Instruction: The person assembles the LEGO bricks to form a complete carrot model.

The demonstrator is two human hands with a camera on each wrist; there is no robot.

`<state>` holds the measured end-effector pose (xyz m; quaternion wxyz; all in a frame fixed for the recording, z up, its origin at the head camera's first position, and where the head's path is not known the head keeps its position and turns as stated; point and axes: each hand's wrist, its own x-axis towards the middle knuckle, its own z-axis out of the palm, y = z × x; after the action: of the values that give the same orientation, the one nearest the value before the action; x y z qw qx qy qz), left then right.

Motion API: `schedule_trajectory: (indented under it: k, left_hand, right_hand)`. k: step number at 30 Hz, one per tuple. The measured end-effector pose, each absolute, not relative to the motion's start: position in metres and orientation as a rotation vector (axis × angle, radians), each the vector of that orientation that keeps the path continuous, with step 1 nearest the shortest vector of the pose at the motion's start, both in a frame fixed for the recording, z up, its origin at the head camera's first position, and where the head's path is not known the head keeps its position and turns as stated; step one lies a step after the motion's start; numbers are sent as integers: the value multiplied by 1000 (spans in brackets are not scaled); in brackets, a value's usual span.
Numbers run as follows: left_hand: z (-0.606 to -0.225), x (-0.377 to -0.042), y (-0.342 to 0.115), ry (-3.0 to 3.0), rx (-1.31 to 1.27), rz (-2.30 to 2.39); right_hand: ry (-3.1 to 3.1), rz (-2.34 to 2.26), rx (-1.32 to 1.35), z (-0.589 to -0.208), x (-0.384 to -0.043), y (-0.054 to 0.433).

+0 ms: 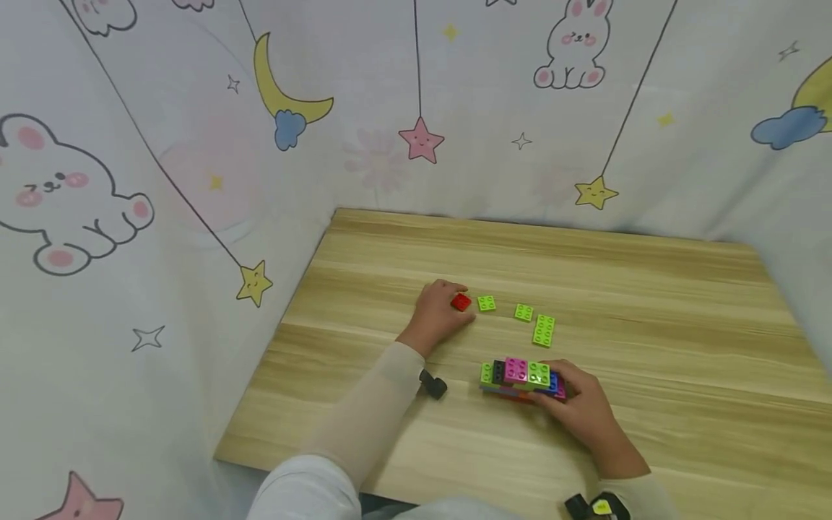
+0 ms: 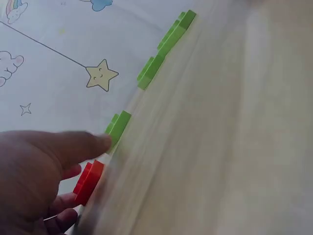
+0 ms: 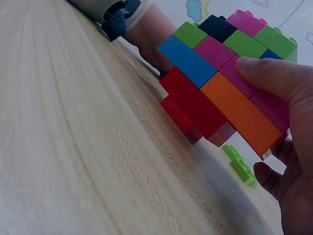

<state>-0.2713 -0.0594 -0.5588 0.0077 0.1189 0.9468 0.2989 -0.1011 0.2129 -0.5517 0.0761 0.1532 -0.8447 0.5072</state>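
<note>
My right hand (image 1: 585, 404) grips the right end of a multicoloured toy brick assembly (image 1: 516, 372), thumb on its near side. In the right wrist view the assembly (image 3: 215, 83) shows stacked layers of green, black, pink, blue, orange and red bricks, tilted, with a red brick lowest. My left hand (image 1: 437, 314) is around a small red brick (image 1: 461, 302) on the table. In the left wrist view its thumb reaches past the red brick (image 2: 89, 182), apart from it, while fingers lie at the brick's far side. Whether those fingers touch it is unclear.
Right of the red brick lie a small green brick (image 1: 486, 303), another small green brick (image 1: 523, 312) and a longer green brick (image 1: 544, 330). All are on the wooden table (image 1: 682, 310). A patterned white curtain (image 1: 494, 173) borders the table's back and left side.
</note>
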Motion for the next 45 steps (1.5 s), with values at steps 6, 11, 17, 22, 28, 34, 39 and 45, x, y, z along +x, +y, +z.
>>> schedule_trajectory:
  k: [6, 11, 17, 22, 28, 34, 39, 45]
  left_hand:
    - [-560, -269, -59, 2972, 364, 994]
    - [-545, -236, -60, 2833, 565, 1447]
    - [-521, -180, -53, 2502, 1265, 1771]
    - [-511, -158, -47, 2412, 1455, 1692]
    - [-504, -153, -48, 2498, 1396, 1505]
    - [-488, -154, -50, 2624, 1381, 1225]
    - [-470, -154, -45, 2636, 1368, 1015]
    - [-454, -152, -39, 2654, 1308, 863]
  right_hand:
    - [-2544, 1515, 456, -551, -100, 211]
    - [-2550, 1519, 449, -551, -99, 211]
    - [-2527, 1534, 461, -551, -99, 213]
    - [-2504, 1503, 484, -551, -101, 214]
    - [-2467, 1511, 527, -554, -103, 213]
    - [-2448, 1524, 555, -553, -104, 213]
    - [-2443, 1533, 538, -555, -103, 213]
    - [-2431, 1535, 561, -559, -103, 212]
